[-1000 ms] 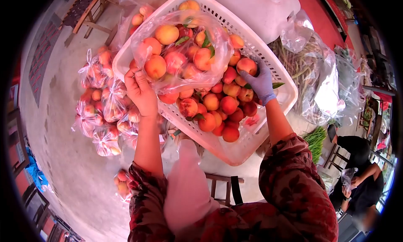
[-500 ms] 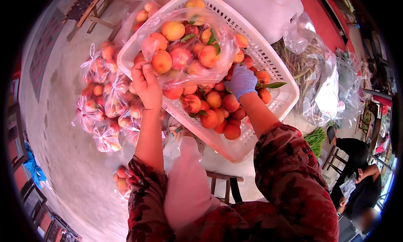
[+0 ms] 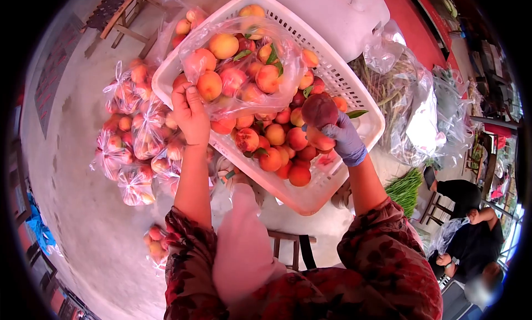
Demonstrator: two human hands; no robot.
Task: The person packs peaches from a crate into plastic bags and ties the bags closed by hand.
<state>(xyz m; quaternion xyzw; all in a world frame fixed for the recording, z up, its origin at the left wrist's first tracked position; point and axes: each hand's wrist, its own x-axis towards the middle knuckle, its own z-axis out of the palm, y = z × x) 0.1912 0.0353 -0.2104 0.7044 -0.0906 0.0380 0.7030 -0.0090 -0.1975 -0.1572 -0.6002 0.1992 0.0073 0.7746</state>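
Observation:
My bare left hand (image 3: 191,115) pinches the rim of a clear plastic bag (image 3: 252,106). Several peaches and green leaves lie inside the bag, which rests in a white slotted plastic crate (image 3: 310,201). In a bluish glove, my right hand (image 3: 346,140) grips a dark red peach (image 3: 320,110) above the crate's right part. A lighter peach (image 3: 320,140) sits just below it against the fingers; whether it is held too, I cannot tell. Loose peaches (image 3: 275,134) are heaped in the crate below the bag.
Tied bags of peaches (image 3: 148,134) stand on the floor left of the crate. A wooden stool (image 3: 124,20) is at the upper left. Plastic-wrapped stalks (image 3: 413,106) and green vegetables (image 3: 404,192) lie to the right. A seated person (image 3: 474,237) holds a clear bag at the lower right.
My right hand has come up from among the peaches and moved right and toward me, now with a dark red peach. My left hand still holds the bag's rim.

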